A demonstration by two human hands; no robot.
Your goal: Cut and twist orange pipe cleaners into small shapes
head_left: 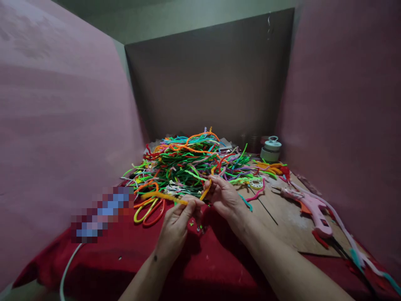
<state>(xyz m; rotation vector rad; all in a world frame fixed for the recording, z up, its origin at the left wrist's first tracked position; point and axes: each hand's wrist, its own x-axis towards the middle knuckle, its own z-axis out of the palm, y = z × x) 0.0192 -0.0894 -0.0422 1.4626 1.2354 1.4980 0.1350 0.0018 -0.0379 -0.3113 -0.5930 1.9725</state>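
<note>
An orange-yellow pipe cleaner (166, 196) runs through both my hands, above the near side of the table. My left hand (180, 219) pinches it between thumb and fingers, with a long free end sticking out to the left. Higher and to the right, my right hand (222, 196) is closed on the same pipe cleaner, whose short end points up past the fingertips. Between the two hands the strand slants. Just beyond them lies a large tangled heap of pipe cleaners (188, 159) in many colours. Some of the fingers are hidden behind the hands.
A pink glue gun (313, 209) lies on a wooden board (266, 217) at the right, its cord trailing forward. A lidded jar (270, 149) stands at the back right. Looped pipe cleaners (156, 213) rest on the red cloth (103, 267). Pink panels (62, 125) flank the table.
</note>
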